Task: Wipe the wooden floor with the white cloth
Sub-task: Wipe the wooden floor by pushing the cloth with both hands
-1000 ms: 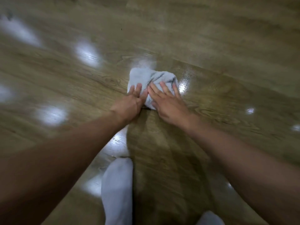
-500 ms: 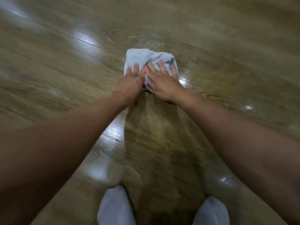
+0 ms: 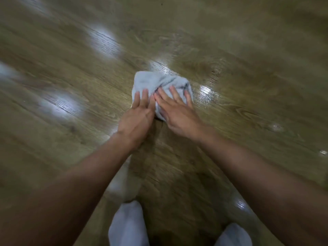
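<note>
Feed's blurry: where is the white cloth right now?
Head view, centre: the white cloth lies bunched on the wooden floor, pressed by the left hand and right hand.

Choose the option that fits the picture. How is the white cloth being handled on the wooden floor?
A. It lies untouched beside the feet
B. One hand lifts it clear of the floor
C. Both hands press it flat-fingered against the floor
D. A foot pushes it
C: the left hand and right hand lie side by side with straight fingers on the white cloth, which rests on the wooden floor.
</note>
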{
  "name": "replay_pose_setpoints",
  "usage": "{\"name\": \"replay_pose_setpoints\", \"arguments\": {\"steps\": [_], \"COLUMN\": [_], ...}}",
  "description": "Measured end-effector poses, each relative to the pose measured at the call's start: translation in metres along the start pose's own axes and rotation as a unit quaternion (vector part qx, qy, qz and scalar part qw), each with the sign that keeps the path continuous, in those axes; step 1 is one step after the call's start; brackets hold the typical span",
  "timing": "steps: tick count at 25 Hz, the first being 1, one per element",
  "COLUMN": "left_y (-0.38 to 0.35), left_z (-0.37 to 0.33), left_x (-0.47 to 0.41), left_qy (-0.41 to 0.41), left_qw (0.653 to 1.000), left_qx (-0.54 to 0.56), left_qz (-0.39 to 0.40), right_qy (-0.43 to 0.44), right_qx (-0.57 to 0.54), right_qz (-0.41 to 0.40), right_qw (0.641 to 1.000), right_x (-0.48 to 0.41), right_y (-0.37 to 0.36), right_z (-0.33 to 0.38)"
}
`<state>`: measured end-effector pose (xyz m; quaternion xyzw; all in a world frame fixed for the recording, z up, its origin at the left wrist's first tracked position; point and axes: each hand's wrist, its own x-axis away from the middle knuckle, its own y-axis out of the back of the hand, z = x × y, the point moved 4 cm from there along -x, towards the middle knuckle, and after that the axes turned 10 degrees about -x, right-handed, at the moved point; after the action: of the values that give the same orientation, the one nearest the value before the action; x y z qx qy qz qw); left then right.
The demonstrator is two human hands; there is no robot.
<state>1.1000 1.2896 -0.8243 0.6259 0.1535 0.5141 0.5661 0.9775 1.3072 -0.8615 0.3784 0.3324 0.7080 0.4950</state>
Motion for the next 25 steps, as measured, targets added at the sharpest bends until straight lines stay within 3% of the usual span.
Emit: {"name": "replay_pose_setpoints", "arguments": {"steps": [4,10,19,25], "left_y": [0.000,-0.033,-0.055,-0.107], "left_z": [0.011,-0.003,0.015,0.059], "left_x": [-0.006,0.103,0.122,0.224], "left_qy": [0.061,0.060,0.116,0.352], "left_qw": [0.995,0.984,0.969,0.857], "left_qx": [0.075,0.111,0.196,0.353], "left_qz": [-0.002,0.127,0.101,0.134], "right_qy": [0.011,0.125,0.154,0.267], "right_qx": [0.014,0.130,0.179,0.165], "right_qz": [0.049,0.210,0.290,0.344], "right_qw": [0.999,0.961,0.927,0.885], "right_x": [-0.020,0.069,0.050,0.050], "right_y": [0.013,-0.006,-0.010,-0.080], "right_z": [0.007,0.062,0.089,0.215]}}
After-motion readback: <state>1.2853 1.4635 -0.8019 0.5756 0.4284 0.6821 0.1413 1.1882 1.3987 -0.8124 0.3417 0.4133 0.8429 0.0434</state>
